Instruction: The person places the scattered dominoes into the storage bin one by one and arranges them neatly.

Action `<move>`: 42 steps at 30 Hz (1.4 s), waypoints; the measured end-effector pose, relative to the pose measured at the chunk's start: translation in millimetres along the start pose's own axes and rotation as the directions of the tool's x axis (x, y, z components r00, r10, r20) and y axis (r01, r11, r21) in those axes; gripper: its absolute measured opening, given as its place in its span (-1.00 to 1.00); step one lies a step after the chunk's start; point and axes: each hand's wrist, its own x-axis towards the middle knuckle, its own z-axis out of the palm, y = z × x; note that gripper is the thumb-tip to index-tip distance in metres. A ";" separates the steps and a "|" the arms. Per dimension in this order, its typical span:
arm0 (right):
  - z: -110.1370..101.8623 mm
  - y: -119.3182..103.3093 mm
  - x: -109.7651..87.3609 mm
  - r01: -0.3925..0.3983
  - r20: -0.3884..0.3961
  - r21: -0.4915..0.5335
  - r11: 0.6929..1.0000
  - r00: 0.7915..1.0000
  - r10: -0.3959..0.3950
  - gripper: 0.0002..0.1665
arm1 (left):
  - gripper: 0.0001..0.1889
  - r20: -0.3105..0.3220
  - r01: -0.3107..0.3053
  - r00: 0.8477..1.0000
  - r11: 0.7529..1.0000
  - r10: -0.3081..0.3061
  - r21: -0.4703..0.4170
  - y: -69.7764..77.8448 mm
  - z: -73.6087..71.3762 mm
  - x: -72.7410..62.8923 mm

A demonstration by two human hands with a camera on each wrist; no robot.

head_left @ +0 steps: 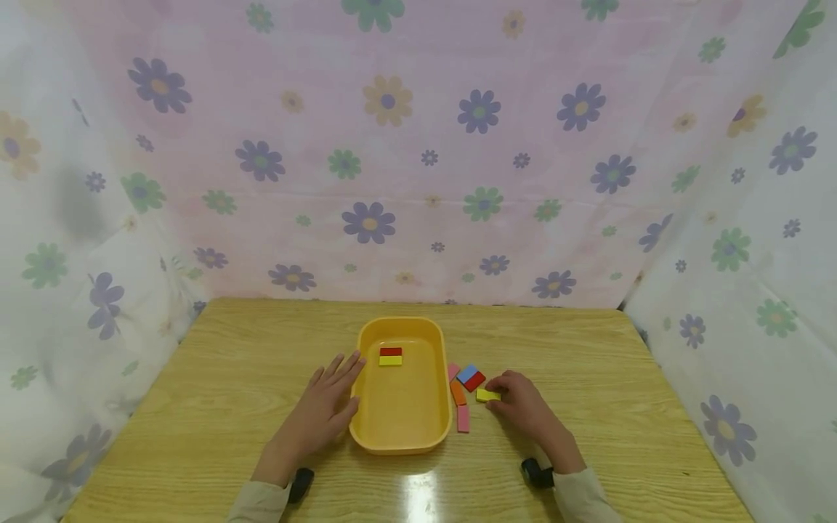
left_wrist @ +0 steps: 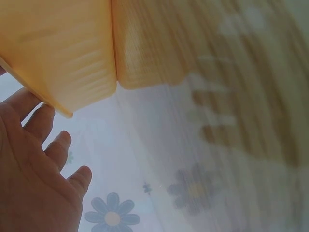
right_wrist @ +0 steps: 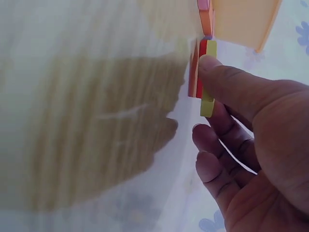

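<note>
My right hand (head_left: 519, 403) pinches a yellow block (head_left: 487, 395) between thumb and fingers on the table, right of the tray. In the right wrist view, a red block (right_wrist: 199, 90) shows right beside the yellow one, under the thumb tip. My left hand (head_left: 323, 407), its fingers spread and fairly straight, touches the left rim of the yellow tray (head_left: 400, 447). Inside the tray, near its far end, a red block (head_left: 391, 351) and a yellow block (head_left: 391, 361) lie side by side.
Between the tray and my right hand lie a blue block (head_left: 467, 373), a red block (head_left: 475, 382), an orange block (head_left: 458, 393) and pink blocks (head_left: 463, 419). A flowered cloth (head_left: 418, 181) hangs behind the wooden table (head_left: 261, 341) and along both sides.
</note>
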 end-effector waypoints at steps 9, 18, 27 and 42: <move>3.0 -3.6 -6.4 -0.002 0.017 0.025 1.000 1.000 0.002 -0.79 | -0.34 0.013 0.007 1.000 1.000 -0.007 0.011 -3.2 1.0 0.3; 9.4 -13.3 -14.4 -0.063 -0.078 0.037 0.997 0.995 0.066 -0.77 | -0.35 0.038 0.007 0.999 1.000 -0.008 0.017 -5.4 -1.0 -0.3; 13.4 -26.2 -23.8 -0.125 -0.146 0.158 0.979 0.978 0.149 -0.75 | -0.35 0.061 0.010 0.998 0.999 -0.012 0.048 -7.7 -2.4 0.5; 23.9 -42.1 -45.2 -0.173 -0.239 0.436 0.883 0.924 0.300 -0.66 | -0.34 0.052 -0.001 0.999 0.998 -0.002 0.062 -6.5 -3.1 1.1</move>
